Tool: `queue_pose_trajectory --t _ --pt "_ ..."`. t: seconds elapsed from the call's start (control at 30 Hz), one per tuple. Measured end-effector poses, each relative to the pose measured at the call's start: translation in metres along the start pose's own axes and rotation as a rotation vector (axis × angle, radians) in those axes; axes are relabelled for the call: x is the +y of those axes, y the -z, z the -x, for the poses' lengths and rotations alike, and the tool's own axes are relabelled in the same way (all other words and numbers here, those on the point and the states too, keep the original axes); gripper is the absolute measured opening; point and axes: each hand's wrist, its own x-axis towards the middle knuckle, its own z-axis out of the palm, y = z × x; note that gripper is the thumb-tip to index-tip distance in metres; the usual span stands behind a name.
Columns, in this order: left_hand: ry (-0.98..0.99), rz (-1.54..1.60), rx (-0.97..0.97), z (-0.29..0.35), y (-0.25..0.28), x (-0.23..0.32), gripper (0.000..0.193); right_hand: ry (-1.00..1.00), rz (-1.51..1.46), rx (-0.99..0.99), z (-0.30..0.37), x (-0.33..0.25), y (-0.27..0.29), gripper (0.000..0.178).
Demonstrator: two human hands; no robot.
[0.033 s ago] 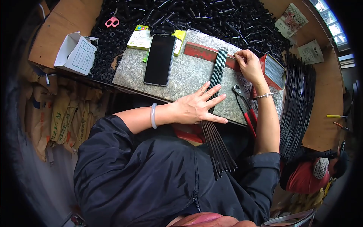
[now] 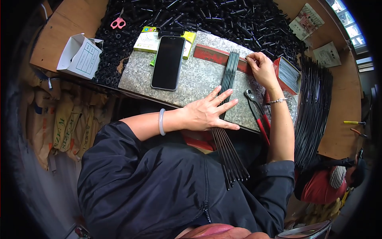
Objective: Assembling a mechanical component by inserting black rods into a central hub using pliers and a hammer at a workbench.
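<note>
Black rods (image 2: 228, 85) lie in a flat row on the grey stone slab (image 2: 139, 75), pinned by the left hand (image 2: 209, 113) and touched at the far end by the right hand (image 2: 262, 67).

From the left: an open white carton (image 2: 79, 55) stands on the brown counter (image 2: 51, 44), its inside hidden; pink scissors (image 2: 118, 22) rest on a heap of short black tubes (image 2: 223, 18); a yellow-green packet (image 2: 148, 40) and a dark phone (image 2: 168, 61) lie on the slab. The left hand's fingers are spread flat on the rods, gripping nothing; the rods' near ends overhang the slab toward the lap. The right hand's fingers pinch the rods' far tips against a red bar (image 2: 211, 53). Red-handled pliers (image 2: 256, 109) lie beside, then a red box (image 2: 287, 75) of thin grey pieces, a bundle of long black rods (image 2: 314, 107), and printed papers (image 2: 306, 20) by the window.
</note>
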Motion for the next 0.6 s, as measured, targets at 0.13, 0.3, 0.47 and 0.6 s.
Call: queue_pose_trajectory --t 0.13,0.3,0.47,0.6 --pt "-0.001 0.013 -0.009 0.000 0.001 0.000 0.071 0.069 0.043 0.003 -0.003 -0.003 -0.003 0.015" --pt "-0.011 0.010 -0.015 -0.001 0.003 -0.001 0.069 0.043 -0.044 -0.031 -0.009 0.005 -0.004 0.014" --pt "-0.034 -0.040 -0.019 -0.001 0.000 -0.003 0.066 0.002 -0.085 -0.073 -0.013 -0.001 -0.008 0.012" --pt "-0.025 -0.026 -0.037 0.000 0.002 -0.003 0.065 -0.006 -0.117 -0.111 -0.016 -0.002 -0.005 0.012"
